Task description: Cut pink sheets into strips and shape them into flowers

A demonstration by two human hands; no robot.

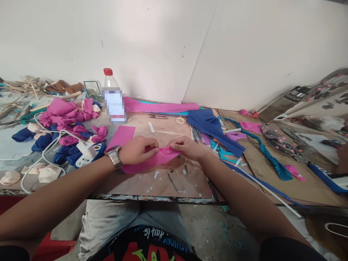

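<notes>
A strip of pink crepe paper [152,162] is stretched between my two hands, low over the table. My left hand [138,149], with a metal watch at the wrist, pinches its upper edge, which looks gathered or rolled. At the other end of that edge, my right hand [187,146] grips the paper between thumb and fingers. A flat pink piece [122,136] lies just behind my left hand; whether it joins the held strip is hidden. Small white scraps [156,175] lie on the table in front of the paper.
Pink, blue and cream paper flowers [62,112] pile up at the left, with a white cable and power strip [88,154]. A bottle [110,81] stands at the back near small scissors [158,116] and a tape ring [179,120]. Blue strips [214,128] lie right.
</notes>
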